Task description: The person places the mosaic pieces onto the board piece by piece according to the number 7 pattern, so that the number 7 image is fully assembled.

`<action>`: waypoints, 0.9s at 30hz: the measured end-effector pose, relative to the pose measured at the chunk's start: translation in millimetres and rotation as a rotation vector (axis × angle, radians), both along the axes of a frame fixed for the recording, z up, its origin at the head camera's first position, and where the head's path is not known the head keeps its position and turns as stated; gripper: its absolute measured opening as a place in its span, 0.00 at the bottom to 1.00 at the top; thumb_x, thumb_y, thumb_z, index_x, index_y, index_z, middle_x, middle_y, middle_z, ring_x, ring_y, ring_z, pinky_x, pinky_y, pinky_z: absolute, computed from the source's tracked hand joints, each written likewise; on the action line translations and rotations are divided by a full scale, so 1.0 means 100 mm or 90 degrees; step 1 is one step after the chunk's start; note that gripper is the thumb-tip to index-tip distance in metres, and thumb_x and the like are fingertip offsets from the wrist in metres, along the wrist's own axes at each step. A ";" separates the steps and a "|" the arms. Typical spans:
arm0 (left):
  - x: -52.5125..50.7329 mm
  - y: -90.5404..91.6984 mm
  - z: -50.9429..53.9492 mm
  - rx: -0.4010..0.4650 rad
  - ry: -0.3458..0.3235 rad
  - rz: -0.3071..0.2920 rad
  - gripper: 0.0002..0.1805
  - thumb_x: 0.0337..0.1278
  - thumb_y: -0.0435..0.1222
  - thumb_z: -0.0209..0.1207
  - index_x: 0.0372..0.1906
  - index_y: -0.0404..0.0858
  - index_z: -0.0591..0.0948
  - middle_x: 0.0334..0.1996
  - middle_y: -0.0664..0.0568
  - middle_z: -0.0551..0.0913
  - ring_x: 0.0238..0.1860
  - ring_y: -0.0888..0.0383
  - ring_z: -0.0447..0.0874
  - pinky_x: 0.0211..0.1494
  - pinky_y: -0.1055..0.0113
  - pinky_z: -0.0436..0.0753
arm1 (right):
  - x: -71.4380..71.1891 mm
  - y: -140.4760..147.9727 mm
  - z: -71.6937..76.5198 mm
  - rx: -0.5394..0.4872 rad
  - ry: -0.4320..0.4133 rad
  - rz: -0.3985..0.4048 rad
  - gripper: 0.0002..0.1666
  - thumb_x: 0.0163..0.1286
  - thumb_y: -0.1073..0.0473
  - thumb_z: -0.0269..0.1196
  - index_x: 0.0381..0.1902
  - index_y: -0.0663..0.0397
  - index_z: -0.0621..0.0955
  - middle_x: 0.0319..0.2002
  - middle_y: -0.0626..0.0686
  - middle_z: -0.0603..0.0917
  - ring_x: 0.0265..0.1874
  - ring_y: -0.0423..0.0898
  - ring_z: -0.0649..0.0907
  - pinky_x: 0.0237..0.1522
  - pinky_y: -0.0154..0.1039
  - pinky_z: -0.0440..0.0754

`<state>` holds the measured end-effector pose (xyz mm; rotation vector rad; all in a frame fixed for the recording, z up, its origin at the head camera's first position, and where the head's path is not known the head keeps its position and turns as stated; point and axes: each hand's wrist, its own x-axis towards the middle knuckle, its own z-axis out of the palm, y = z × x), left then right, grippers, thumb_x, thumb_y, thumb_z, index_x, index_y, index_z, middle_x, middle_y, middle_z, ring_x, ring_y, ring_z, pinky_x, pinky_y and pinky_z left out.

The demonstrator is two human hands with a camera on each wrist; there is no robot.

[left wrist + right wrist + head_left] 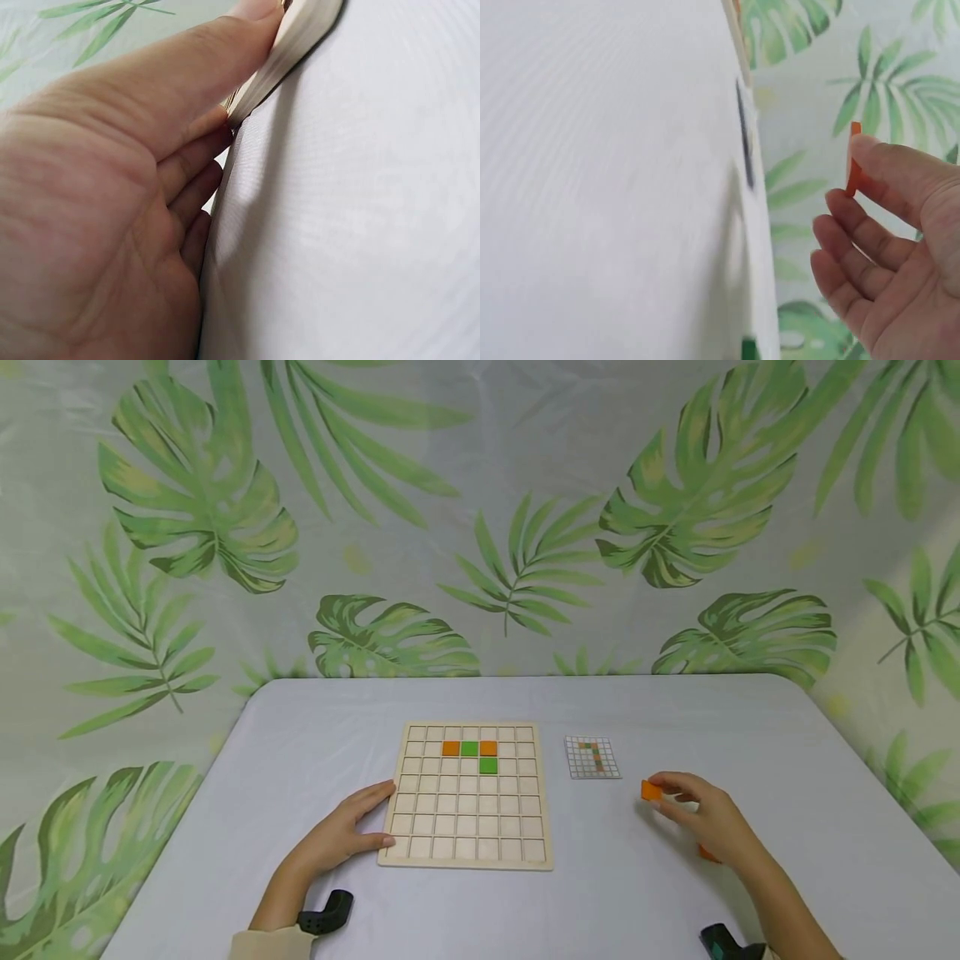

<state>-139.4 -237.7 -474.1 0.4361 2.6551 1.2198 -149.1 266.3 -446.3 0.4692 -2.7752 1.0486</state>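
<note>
A wooden grid board lies on the table, with two orange tiles and two green tiles in its upper rows. My left hand rests against the board's left edge, fingers and thumb extended; in the left wrist view the thumb of that hand touches the board's side. Right of the board, my right hand pinches an orange tile above the table. The right wrist view shows this tile edge-on between thumb and fingertips of the hand.
A small pattern card with a printed grid lies between the board and my right hand. Another orange piece is on the table, partly hidden by the right hand. A bit of green shows at the bottom of the right wrist view.
</note>
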 end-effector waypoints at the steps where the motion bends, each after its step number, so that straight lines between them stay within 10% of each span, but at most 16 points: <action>1: 0.00 0.00 0.00 0.001 0.000 0.000 0.46 0.39 0.50 0.66 0.67 0.42 0.61 0.66 0.47 0.57 0.67 0.44 0.47 0.63 0.44 0.49 | -0.02 -0.06 0.02 -0.007 0.003 0.007 0.19 0.59 0.58 0.64 0.49 0.54 0.77 0.45 0.51 0.79 0.41 0.49 0.78 0.41 0.40 0.77; 17: -0.01 -0.01 -0.04 0.006 0.012 -0.015 0.45 0.40 0.50 0.65 0.67 0.41 0.61 0.66 0.47 0.57 0.66 0.44 0.48 0.63 0.45 0.50 | -0.37 -1.16 0.11 -0.067 0.057 0.165 0.18 0.57 0.60 0.66 0.46 0.57 0.79 0.42 0.49 0.80 0.37 0.47 0.78 0.39 0.41 0.78; 27: -0.01 -0.01 -0.01 0.003 0.004 -0.009 0.46 0.40 0.50 0.66 0.67 0.42 0.61 0.66 0.47 0.57 0.67 0.44 0.47 0.63 0.44 0.51 | -0.50 -1.66 -0.12 -0.091 -0.041 0.196 0.18 0.57 0.59 0.65 0.45 0.59 0.78 0.41 0.49 0.79 0.39 0.43 0.77 0.42 0.37 0.77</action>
